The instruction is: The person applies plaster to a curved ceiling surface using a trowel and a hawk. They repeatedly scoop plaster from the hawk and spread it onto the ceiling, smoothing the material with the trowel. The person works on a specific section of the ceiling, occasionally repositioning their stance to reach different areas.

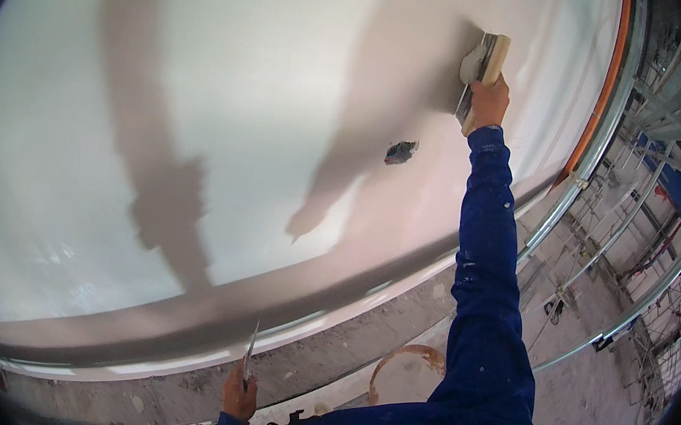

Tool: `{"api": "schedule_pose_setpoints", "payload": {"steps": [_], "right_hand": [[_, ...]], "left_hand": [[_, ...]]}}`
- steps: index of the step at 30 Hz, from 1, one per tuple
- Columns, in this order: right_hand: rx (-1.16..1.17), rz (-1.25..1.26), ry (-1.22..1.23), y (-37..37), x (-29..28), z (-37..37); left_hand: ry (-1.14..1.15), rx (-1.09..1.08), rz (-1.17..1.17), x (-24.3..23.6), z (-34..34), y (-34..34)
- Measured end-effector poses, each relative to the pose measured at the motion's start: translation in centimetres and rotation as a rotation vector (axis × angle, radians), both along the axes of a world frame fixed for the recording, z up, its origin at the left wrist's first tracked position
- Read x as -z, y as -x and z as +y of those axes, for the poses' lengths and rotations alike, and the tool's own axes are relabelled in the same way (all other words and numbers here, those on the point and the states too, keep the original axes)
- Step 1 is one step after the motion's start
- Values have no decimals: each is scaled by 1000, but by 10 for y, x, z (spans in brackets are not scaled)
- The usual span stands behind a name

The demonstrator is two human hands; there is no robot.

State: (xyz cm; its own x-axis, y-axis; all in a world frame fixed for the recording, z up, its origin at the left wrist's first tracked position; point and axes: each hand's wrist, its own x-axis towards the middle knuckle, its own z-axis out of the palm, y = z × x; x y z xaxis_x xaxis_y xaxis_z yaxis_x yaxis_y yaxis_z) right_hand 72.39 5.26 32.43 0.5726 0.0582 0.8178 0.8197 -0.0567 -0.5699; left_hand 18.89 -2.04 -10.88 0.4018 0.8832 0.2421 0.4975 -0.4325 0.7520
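Up at the pale plastered wall [274, 56], my right hand [489, 102] is closed on a wide plastering spatula [496, 59] with a long wooden back. A lump of whitish plaster [472, 64] sits on its blade, close to the wall; whether the edge touches is hard to tell. Low down, my left hand [240, 394] is closed around a thin metal scraper [251, 348], seen nearly edge-on with its tip pointing up. Left of my right forearm, a small ragged hole [401, 152] in the wall shows dark and coloured bits inside.
Partly behind my right arm, a round bucket [406, 377] with a stained rim stands below the wall. An orange pipe [605, 99] and a metal scaffold pole [594, 169] edge the wall's right side. Beyond lie more scaffolding and a dusty concrete floor [578, 403]. Arm shadows cross the wall.
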Motion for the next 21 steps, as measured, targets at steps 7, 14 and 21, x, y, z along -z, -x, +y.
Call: {"api": "schedule_pose_setpoints", "payload": {"steps": [7,14,21], "right_hand": [[-9,18,-11,50,-1,28],[124,-52,39,165,0,51],[83,-107,111,330,-4,93]], "left_hand": [[154,18,-62,-7,3,53],[111,47,-174,-22,9,94],[68,88,-254,-34,12,133]]}}
